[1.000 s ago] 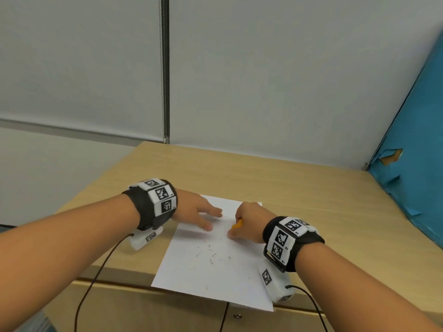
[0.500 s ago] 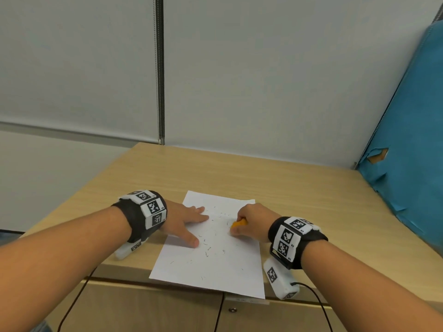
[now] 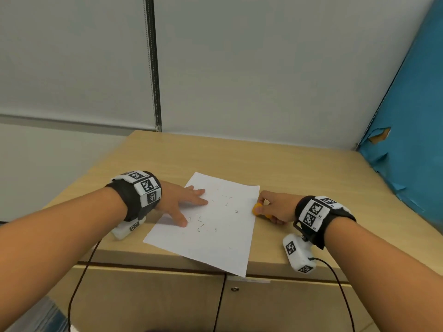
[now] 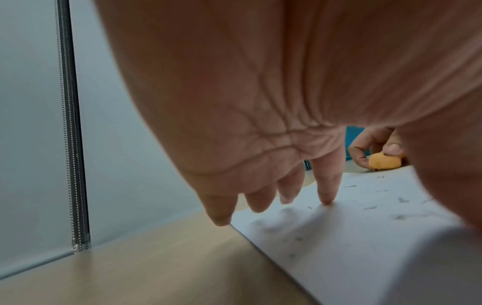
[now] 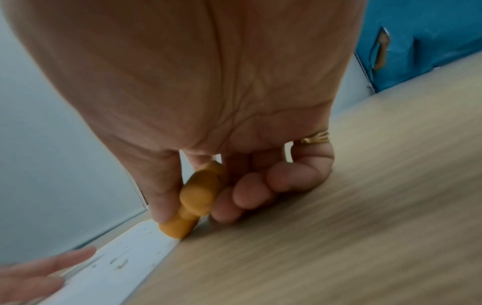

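A white sheet of paper (image 3: 215,226) (image 4: 365,237) (image 5: 117,266) lies on the wooden desk (image 3: 299,168), strewn with small dark crumbs. My left hand (image 3: 184,202) (image 4: 287,198) presses flat on the sheet's left part, fingers straight and spread. At the sheet's right edge my right hand (image 3: 271,208) (image 5: 198,198) pinches an orange eraser (image 3: 257,209) (image 4: 384,162) (image 5: 193,198) between thumb and fingers. The eraser's tip touches the paper's edge.
A blue torn panel (image 3: 412,130) stands along the desk's right side. A grey wall (image 3: 239,68) with a metal strip (image 3: 153,63) closes the back. The sheet's near corner overhangs the desk's front edge above cabinet doors (image 3: 167,303). Cables hang from both wrists.
My right hand has moved with the eraser from the middle of the sheet to its right edge. The left hand stays pressed on the paper's left part.
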A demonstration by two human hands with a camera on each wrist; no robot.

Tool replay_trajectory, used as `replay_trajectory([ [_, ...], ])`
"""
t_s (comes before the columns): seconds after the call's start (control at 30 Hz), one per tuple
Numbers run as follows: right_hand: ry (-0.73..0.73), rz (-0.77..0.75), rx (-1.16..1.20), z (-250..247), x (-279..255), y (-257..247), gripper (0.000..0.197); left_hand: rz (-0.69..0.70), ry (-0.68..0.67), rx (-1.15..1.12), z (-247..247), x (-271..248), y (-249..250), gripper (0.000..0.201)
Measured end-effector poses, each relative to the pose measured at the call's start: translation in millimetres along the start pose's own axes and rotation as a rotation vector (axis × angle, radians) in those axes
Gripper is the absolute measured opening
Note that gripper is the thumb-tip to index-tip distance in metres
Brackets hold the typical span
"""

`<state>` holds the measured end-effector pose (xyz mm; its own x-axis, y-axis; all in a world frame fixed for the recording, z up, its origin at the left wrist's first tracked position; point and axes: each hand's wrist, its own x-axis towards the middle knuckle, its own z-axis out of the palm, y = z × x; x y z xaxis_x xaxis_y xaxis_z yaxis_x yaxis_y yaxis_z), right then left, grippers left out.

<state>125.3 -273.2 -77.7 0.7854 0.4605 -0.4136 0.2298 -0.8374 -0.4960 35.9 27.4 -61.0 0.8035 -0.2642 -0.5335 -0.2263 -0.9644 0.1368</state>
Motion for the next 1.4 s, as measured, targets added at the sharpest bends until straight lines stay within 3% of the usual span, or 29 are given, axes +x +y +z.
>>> replay_trajectory([
  [0.1,-0.014,0.000,0.015,-1.8,0.0,2.4,0.022,-0.030,0.114,0.026,2.5,-0.3,0.5,0.069],
  [0.17,-0.004,-0.006,0.011,-1.1,-0.9,4.4,0.023,-0.077,0.145,0.038,5.1,-0.5,3.0,0.072],
  [0.33,-0.009,-0.010,0.029,-2.0,-4.3,5.0,0.024,-0.178,0.045,0.070,11.9,-7.5,3.8,0.118],
  [0.4,-0.011,-0.006,0.004,-2.5,-3.5,4.7,0.028,-0.174,0.016,0.075,13.9,-9.1,1.8,0.124],
  [0.7,-0.021,-0.015,0.062,0.2,0.7,8.7,0.032,-0.071,-0.125,0.137,-8.4,-7.5,-6.6,0.107],
  [0.9,-0.031,-0.038,0.109,1.0,1.7,8.9,0.032,-0.104,0.134,0.003,-7.7,-25.6,-9.4,0.076],
  [1.13,-0.046,-0.077,0.128,-16.6,-9.8,-10.2,0.018,-0.274,0.123,0.085,36.2,-71.0,19.8,0.118],
  [1.27,-0.019,-0.194,0.110,-18.4,-8.5,-51.2,0.015,-0.367,0.177,0.206,48.1,-72.2,28.7,0.095],
  [1.4,-0.083,-0.222,0.048,2.8,3.3,-81.7,0.010,-0.378,0.165,0.273,53.7,-62.8,29.3,0.113],
])
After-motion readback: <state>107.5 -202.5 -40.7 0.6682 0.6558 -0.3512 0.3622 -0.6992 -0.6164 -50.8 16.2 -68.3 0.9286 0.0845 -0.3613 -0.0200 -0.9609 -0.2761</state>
